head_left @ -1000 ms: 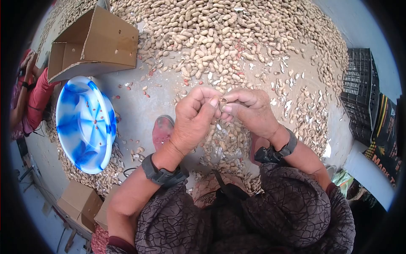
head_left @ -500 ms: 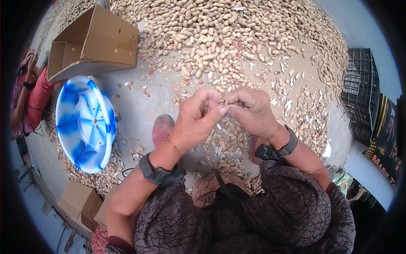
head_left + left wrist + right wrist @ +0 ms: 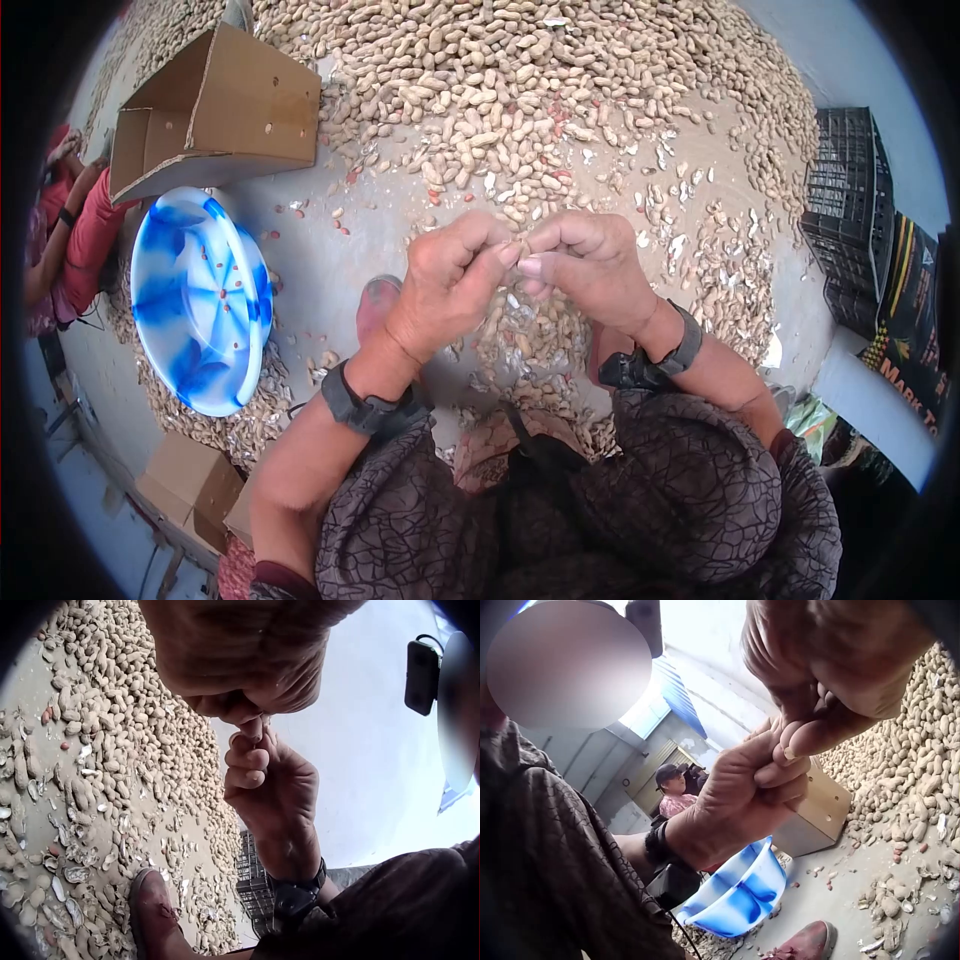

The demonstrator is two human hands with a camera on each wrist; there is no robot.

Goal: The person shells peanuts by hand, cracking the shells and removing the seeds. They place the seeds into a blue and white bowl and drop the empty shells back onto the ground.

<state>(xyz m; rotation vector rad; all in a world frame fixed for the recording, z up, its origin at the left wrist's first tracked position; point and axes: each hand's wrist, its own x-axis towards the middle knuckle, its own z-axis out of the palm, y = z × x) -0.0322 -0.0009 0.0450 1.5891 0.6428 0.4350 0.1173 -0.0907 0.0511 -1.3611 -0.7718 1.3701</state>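
Note:
Both hands meet fingertip to fingertip over the floor in the head view. Between them is a small peanut (image 3: 523, 247), mostly hidden by the fingers. The left hand (image 3: 450, 285) pinches it with thumb and forefinger. From the other side, the right hand (image 3: 595, 265) pinches it too, other fingers curled under. In the left wrist view the right hand (image 3: 274, 791) appears below the near left hand, tips together. Broken shells (image 3: 535, 335) lie on the floor beneath the hands. Left of them stands a blue-and-white basin (image 3: 165, 345) with several red kernels inside.
A large heap of unshelled peanuts (image 3: 480, 60) spreads across the far floor. An open cardboard box (image 3: 250, 105) stands behind the basin. At right are a black crate (image 3: 845, 190) and a printed black sack (image 3: 910, 300). Another person (image 3: 75, 230) sits at far left.
The hands stay together while their fingertips shift around the peanut. A cracked shell showed between them a second ago; less of it shows now. The left hand has shifted slightly left.

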